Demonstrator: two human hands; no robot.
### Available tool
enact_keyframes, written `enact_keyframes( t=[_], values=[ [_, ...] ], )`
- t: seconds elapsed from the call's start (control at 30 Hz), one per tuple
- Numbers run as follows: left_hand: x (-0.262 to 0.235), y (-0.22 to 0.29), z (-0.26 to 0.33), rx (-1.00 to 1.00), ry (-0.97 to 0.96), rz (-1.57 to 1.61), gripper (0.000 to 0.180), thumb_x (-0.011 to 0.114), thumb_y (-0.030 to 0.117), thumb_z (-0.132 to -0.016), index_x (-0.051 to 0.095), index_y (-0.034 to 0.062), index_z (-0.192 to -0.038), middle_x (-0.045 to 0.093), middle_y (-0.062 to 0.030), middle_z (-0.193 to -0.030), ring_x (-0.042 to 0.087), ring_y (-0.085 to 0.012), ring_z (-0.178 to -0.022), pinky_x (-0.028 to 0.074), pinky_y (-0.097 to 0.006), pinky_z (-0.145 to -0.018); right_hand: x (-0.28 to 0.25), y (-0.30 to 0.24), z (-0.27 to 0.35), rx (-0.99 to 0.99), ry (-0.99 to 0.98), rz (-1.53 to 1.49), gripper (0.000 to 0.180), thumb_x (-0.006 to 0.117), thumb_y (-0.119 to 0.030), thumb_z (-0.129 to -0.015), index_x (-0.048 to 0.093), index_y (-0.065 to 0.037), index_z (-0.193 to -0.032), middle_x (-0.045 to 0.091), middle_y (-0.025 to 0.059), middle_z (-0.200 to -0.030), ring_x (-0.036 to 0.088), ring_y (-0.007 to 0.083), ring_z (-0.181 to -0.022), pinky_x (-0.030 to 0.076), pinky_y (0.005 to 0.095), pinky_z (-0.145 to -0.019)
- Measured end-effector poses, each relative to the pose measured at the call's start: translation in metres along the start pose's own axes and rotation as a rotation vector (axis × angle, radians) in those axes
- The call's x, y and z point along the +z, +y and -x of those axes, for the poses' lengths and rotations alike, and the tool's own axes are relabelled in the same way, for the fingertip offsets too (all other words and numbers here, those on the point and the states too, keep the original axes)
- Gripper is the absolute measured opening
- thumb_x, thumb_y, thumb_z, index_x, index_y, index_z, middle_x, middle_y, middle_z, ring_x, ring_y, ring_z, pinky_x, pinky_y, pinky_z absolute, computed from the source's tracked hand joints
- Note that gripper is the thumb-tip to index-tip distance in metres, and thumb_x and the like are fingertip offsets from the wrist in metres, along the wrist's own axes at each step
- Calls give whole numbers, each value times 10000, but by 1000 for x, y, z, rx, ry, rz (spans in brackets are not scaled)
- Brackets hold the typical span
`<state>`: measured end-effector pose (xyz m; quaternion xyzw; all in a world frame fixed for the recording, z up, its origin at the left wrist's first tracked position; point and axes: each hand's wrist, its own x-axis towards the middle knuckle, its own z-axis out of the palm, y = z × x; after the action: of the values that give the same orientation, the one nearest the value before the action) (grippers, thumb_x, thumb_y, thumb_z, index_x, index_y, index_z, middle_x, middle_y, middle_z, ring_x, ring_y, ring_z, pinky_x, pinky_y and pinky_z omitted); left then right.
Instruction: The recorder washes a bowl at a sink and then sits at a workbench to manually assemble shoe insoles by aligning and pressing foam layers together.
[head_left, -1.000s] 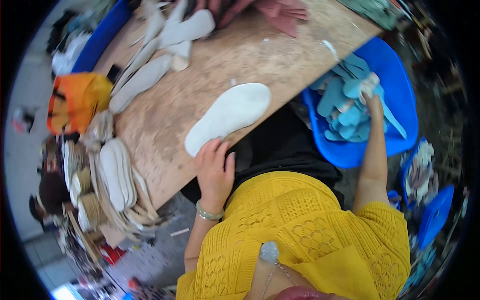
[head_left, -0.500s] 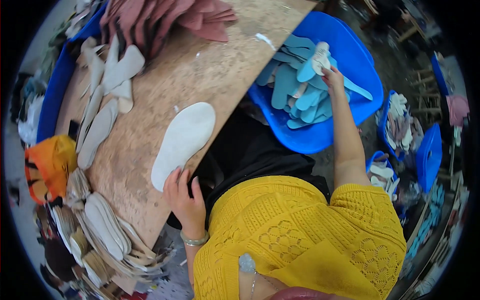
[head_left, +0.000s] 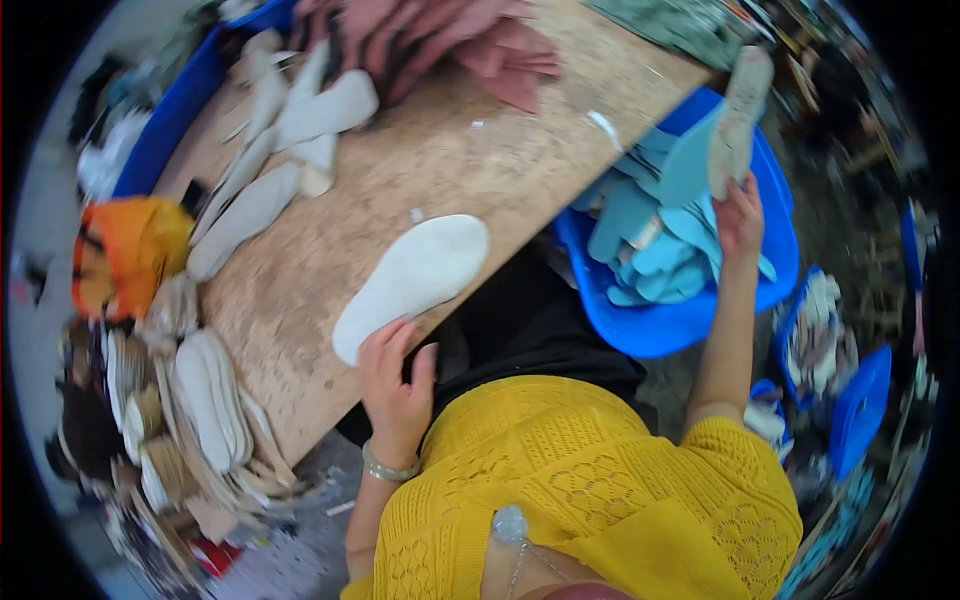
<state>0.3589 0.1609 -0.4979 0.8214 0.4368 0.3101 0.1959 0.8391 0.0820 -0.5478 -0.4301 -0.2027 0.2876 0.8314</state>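
Note:
A single white insole (head_left: 415,280) lies flat near the edge of the wooden table. At its narrow end rests my left hand (head_left: 395,385), fingertips touching it, thumb apart from the fingers, gripping nothing. Out to the right, my right hand (head_left: 740,215) pinches the lower end of a greyish-white insole (head_left: 738,125), raised above a blue plastic tub (head_left: 655,342). A light blue insole (head_left: 686,165) shows right beside that one; whether it is in the same grip I cannot tell. More light blue insoles (head_left: 655,260) are heaped in the tub.
Dusty-pink cut pieces (head_left: 430,45) are piled at the table's far side, with loose beige pieces (head_left: 245,215) to the left. An orange bag (head_left: 125,250) and stacked insoles (head_left: 210,400) line the left edge. Smaller blue tubs (head_left: 815,340) stand on the floor at right.
My right hand has lifted the greyish-white insole up and away from the heap. My left hand stays at the white insole. The whole view has shifted a little.

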Motion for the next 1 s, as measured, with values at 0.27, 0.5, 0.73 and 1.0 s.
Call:
enact_keyframes(
  t=[0.27,0.5,0.73,1.0],
  values=[
    [6,36,-46,-420,-232,1216,401,557,76,-888,437,28,-1268,590,-113,-1083,597,-179,-931,480,-296,-832,230,40,84,421,-802,7,429,624,-15,-747,484,22,-1150,595,99,-1066,601,185,-962,475,302,-839],
    [-8,-17,-56,-453,-51,761,235,506,80,-912,501,-24,-1122,626,-92,-987,634,-173,-824,527,-297,-719,246,80,78,730,-786,-375,487,613,-21,-777,444,21,-1231,580,122,-1133,575,203,-1049,460,311,-899],
    [-28,-29,-60,-664,-78,1328,252,490,135,-915,514,-14,-1117,631,-171,-993,667,-233,-771,555,-290,-676,223,113,-54,-81,-1088,385,96,555,42,-782,504,-37,-766,589,115,-1068,511,265,-1130,404,383,-975],
    [0,-7,-55,-801,-103,1446,283,527,165,-912,499,9,-1146,638,-115,-961,654,-192,-772,530,-244,-632,263,128,-111,-60,-1391,705,152,488,103,-785,533,-22,-711,524,101,-1292,490,222,-1189,399,304,-964]
  ],
)
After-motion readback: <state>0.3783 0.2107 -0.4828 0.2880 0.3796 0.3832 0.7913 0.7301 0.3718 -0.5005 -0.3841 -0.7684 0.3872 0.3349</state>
